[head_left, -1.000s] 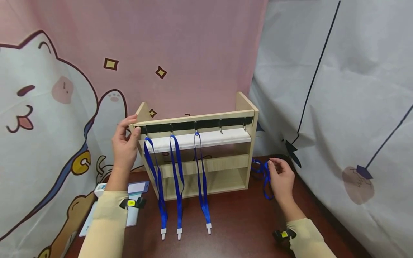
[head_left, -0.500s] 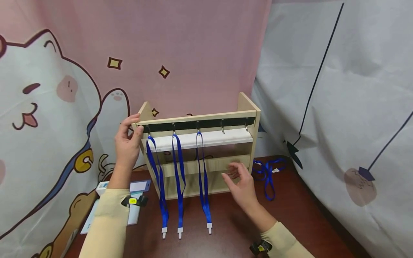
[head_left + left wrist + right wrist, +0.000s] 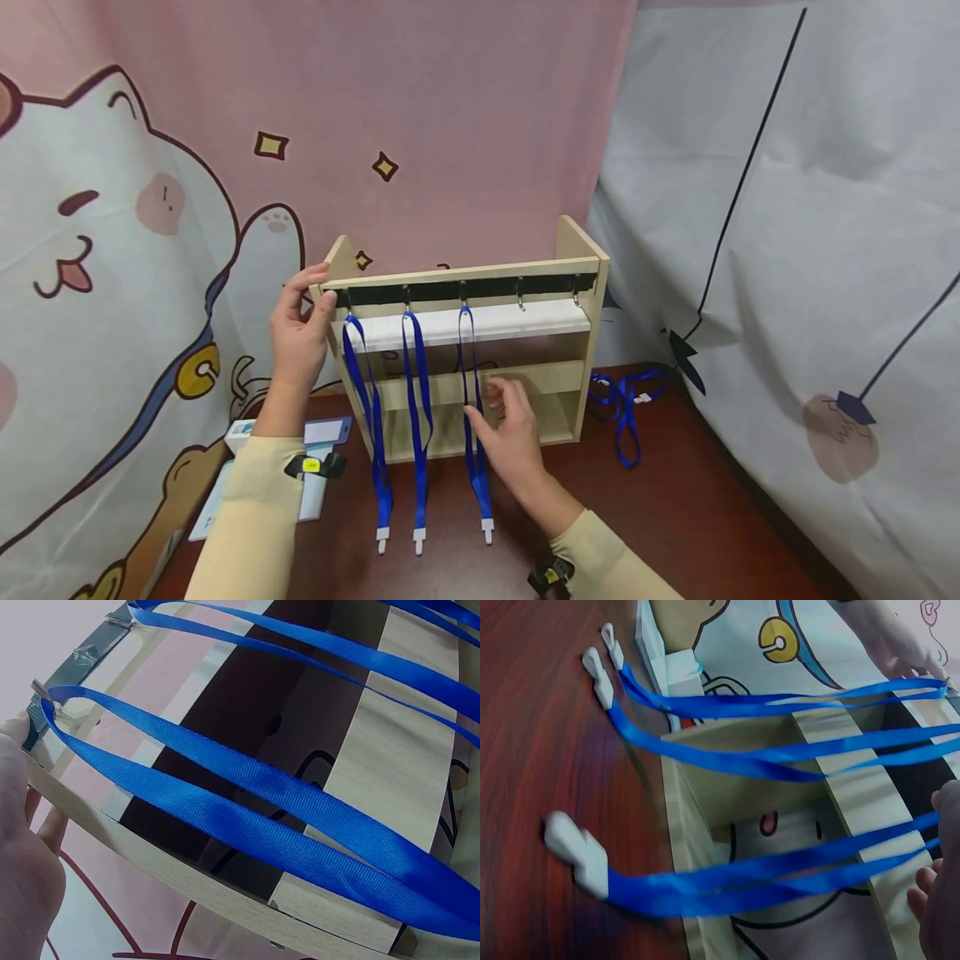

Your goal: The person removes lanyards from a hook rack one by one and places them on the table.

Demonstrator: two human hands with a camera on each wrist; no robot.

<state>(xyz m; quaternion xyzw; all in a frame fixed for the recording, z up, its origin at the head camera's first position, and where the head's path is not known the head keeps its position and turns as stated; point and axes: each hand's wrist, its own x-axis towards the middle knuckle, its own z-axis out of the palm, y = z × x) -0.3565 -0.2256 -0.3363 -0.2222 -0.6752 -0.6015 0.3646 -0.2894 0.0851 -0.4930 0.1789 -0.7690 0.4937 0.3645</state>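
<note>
Left hand is gripping the wooden rack corner while right hand, fingers relaxed and holding nothing, is reaching the third lanyard, probably needing a careful pinch next.

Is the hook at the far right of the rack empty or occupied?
Empty: the rightmost hook carries nothing, while three blue lanyards hang from the left hooks.

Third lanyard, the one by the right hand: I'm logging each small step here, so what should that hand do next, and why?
Probably close the right hand on the third lanyard. Its fingers sit open right beside that strap without gripping it, while the left hand grips the rack at its corner. Two hooks are bare, and a lanyard lies on the table.
</note>
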